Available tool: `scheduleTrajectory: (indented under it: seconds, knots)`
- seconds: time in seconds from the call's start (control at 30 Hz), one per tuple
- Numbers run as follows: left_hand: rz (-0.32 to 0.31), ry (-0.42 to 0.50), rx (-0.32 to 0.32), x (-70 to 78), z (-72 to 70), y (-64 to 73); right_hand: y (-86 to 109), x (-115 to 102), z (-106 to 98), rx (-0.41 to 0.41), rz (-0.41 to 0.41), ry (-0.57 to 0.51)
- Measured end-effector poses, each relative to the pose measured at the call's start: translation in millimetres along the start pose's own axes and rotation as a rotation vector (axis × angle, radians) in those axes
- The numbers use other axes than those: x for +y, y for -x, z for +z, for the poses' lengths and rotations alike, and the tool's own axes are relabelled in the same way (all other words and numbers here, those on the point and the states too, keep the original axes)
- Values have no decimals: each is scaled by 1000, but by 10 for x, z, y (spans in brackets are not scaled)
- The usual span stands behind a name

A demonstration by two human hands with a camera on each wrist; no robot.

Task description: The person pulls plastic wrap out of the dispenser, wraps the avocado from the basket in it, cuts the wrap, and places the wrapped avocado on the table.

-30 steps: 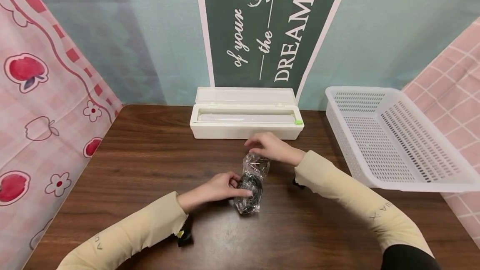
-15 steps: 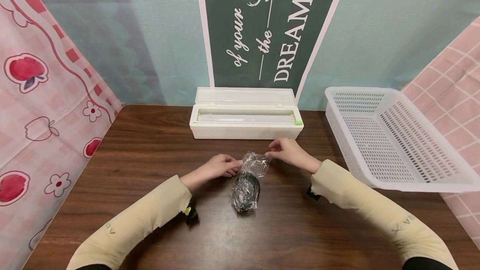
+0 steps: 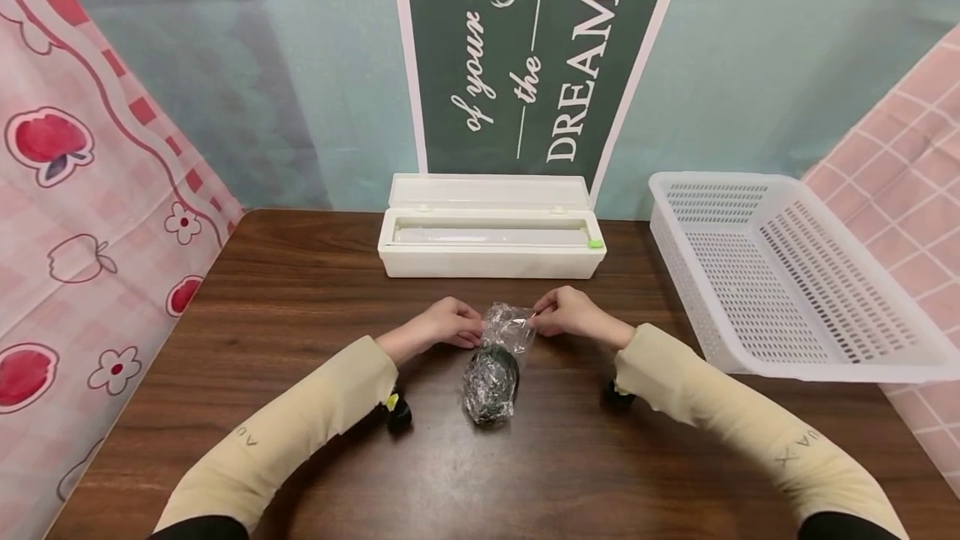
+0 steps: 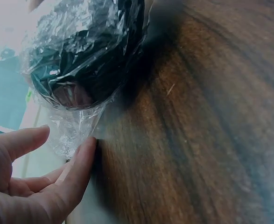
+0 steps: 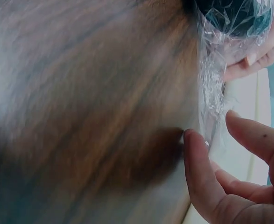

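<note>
A dark, rounded object point(image 3: 491, 382) wrapped in crinkled cling film lies on the wooden table in front of me. From its far end a loose flap of clear film point(image 3: 507, 325) stretches across the tabletop. My left hand point(image 3: 448, 322) is at the flap's left edge, index fingertip right by the film and thumb held apart in the left wrist view. At the opposite edge is my right hand point(image 3: 572, 312). In the right wrist view its index fingertip meets the film's border point(image 5: 210, 116), with a gap between thumb and index finger.
Behind the hands stands a white cling film dispenser point(image 3: 491, 263), its lid raised and a roll inside. To the right is a white perforated plastic basket point(image 3: 701, 307). A teal backdrop point(image 3: 337, 82) rises at the table's point(image 3: 300, 290) far edge.
My left hand has left the wrapped object and moved up to the flap's left edge. The right hand has shifted right to the other edge, and the film flap now lies spread wider.
</note>
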State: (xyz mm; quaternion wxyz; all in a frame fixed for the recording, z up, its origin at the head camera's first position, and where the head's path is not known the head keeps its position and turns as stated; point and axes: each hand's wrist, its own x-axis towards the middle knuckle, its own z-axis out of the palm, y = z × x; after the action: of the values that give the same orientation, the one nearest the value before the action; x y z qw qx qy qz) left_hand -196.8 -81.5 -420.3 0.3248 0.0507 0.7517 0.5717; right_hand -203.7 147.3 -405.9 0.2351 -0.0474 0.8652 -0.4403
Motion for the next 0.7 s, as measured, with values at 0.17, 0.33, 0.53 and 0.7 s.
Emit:
scheduleTrajectory:
  seconds: [0.17, 0.33, 0.53, 0.7]
  knots:
    - [-5, 12, 3, 4, 8, -53, -53, 4, 62, -16, -1, -77]
    - [-1, 12, 3, -30, -3, -137, -76, -28, 93, -36, -30, -109]
    - [66, -1, -26, -86, -33, -211, -71, -89, 74, -29, -114, -30]
    - [42, 6, 17, 8, 8, -132, -52, -156, 48, -45, -158, 9]
